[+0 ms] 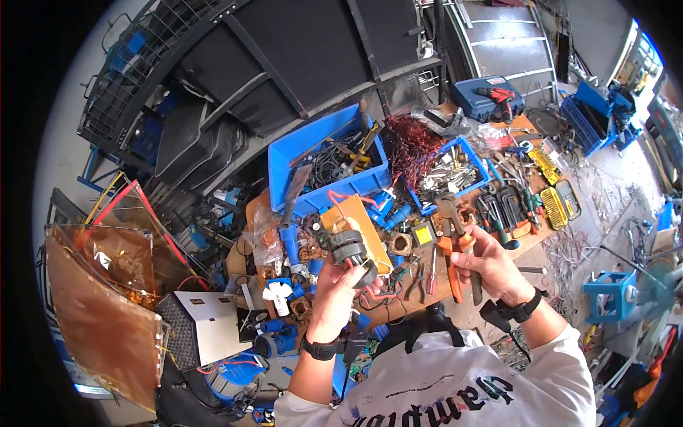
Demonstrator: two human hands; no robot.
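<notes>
My left hand (336, 288) is closed on a dark round motor-like part (347, 248) with wires, held above the cluttered wooden bench (526, 240). Behind that part lies a yellow-orange tray (373, 238). My right hand (484, 260) grips large metal pliers (452, 267) with orange handles, jaws pointing away from me, to the right of the part. Between my hands are a red screwdriver (432, 277), small pliers (414, 288), loose wires and a yellow-topped square piece (423, 235). Blue plastic fittings (288, 242) lie just left of my left hand.
A blue crate (284, 164) of cables, a tangle of red wire (413, 142), a bin of bolts (448, 171) and a drill (501, 99) are at the back. Rusty panels (103, 320) lean on the left; a blue metal frame (608, 295) stands right. Loose wires litter the floor.
</notes>
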